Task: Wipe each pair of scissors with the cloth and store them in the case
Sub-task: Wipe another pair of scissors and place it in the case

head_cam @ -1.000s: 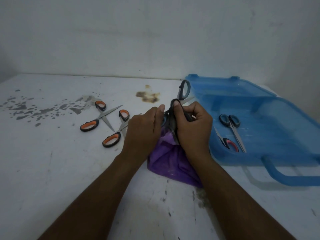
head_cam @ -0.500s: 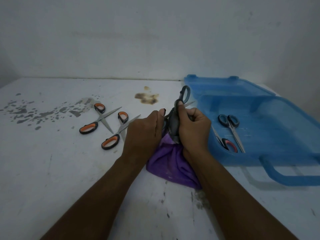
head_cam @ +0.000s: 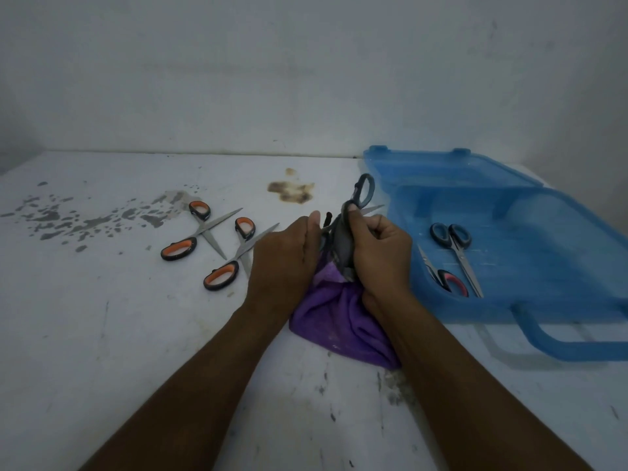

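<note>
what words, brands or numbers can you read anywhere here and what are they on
None: no readable text in this view.
blue case: no label shows.
dark-handled scissors, purple cloth: no marking shows.
far orange-handled scissors, near orange-handled scissors, blue-handled scissors, red-handled scissors: any blade stamp is too small to tell.

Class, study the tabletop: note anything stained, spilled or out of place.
A brown stain marks the table toward the back, and grey splatter covers its far-left area. Both look like dried spills or chipped paint.
</note>
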